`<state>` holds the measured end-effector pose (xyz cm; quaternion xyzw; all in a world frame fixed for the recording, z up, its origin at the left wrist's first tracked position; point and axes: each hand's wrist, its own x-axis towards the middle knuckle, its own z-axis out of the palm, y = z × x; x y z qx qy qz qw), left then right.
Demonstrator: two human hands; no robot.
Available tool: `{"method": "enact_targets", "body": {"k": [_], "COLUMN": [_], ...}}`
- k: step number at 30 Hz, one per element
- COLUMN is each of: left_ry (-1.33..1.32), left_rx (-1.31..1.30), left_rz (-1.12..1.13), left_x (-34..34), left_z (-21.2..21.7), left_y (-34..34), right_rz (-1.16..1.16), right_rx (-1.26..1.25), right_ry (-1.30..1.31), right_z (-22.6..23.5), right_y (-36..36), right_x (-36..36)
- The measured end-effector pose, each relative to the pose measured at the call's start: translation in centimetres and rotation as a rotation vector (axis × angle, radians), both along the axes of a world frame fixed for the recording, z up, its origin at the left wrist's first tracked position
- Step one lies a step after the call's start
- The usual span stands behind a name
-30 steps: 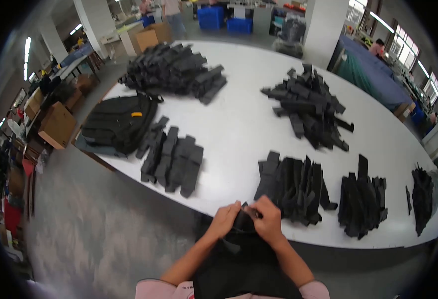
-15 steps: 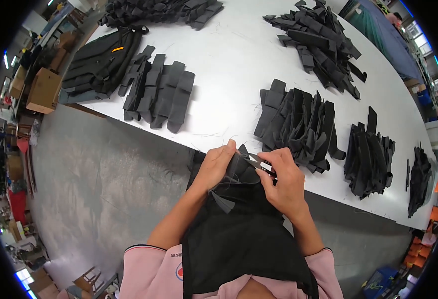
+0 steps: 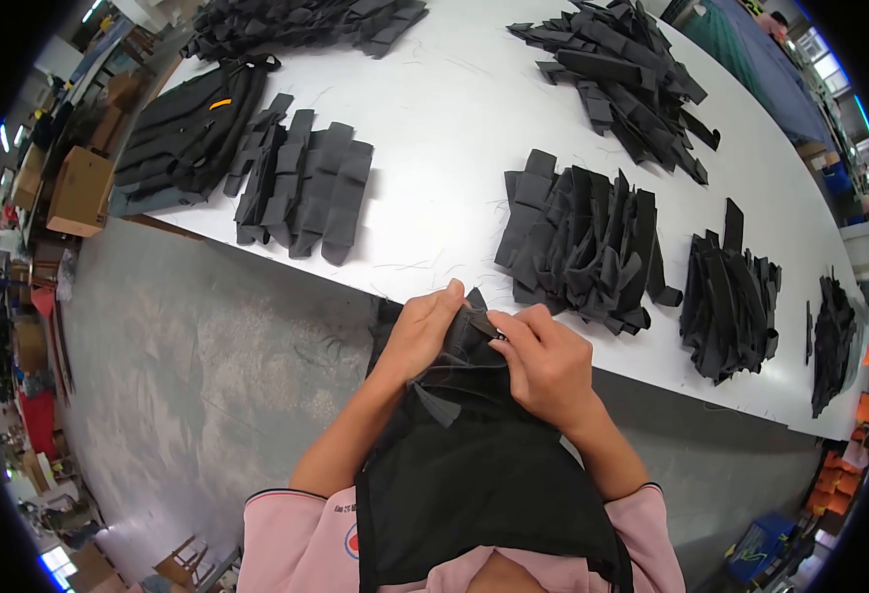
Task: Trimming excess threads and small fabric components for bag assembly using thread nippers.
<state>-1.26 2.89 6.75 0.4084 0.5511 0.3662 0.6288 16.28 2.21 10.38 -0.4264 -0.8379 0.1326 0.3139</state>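
At the table's near edge, my left hand (image 3: pixel 421 332) is closed on a dark grey fabric strip (image 3: pixel 462 346), its thumb pointing up along the cloth. Opposite it, my right hand (image 3: pixel 547 362) grips a pair of thread snips (image 3: pixel 483 324). The snips' metal blades lie against the upper part of the strip, and their handle is mostly hidden under my fingers. Loose threads show on the cloth. Below, a small grey fabric end (image 3: pixel 438 405) hangs over my black apron (image 3: pixel 484 494).
On the white table (image 3: pixel 425 178) lie several piles of dark strips: a near pile (image 3: pixel 583 242), a left bundle (image 3: pixel 306 188), a right pile (image 3: pixel 731 301) and a far heap (image 3: pixel 632 79). A black backpack (image 3: pixel 192 133) rests at the left corner. Cardboard box (image 3: pixel 81 191) beyond.
My right hand has moved slightly left and up, bringing the snips onto the strip. The blades, seen apart before, now look closer together. My left hand keeps its hold.
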Motion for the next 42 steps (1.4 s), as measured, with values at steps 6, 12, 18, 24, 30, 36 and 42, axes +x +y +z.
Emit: {"method": "enact_targets", "body": {"k": [6,12,18,24,30,36,42], "left_ry": [-0.024,-0.038,-0.018,-0.045,-0.072,-0.078,-0.122], "left_rx": [-0.086,-0.069,-0.127,-0.110,-0.153,-0.190,-0.227], "left_rz": [-0.008,-0.064,-0.120,-0.185,-0.194,-0.239,-0.308], "left_x": [0.2,-0.2,-0.3,-0.5,-0.8,-1.1,-1.2], "left_z": [-0.2,0.2,1.1,0.7,0.2,-0.2,-0.8], "left_y": [0.0,0.2,0.3,0.3,0.2,0.3,0.3], "right_rz": [-0.084,-0.023,0.191,0.347,0.276,0.380,0.511], "right_rx": [-0.021,-0.105,-0.015,-0.020,-0.063,0.069,0.163], "right_ry": [0.109,0.126,-0.046,-0.187,-0.039,-0.190,-0.286], "right_z": [-0.6,0.1,1.1,1.9,1.4,2.1,2.9], "right_y": [-0.7,0.0,1.1,2.0,2.1,2.8,3.0], "right_x": [0.0,1.0,1.6,1.5,1.3,1.6,1.2]}}
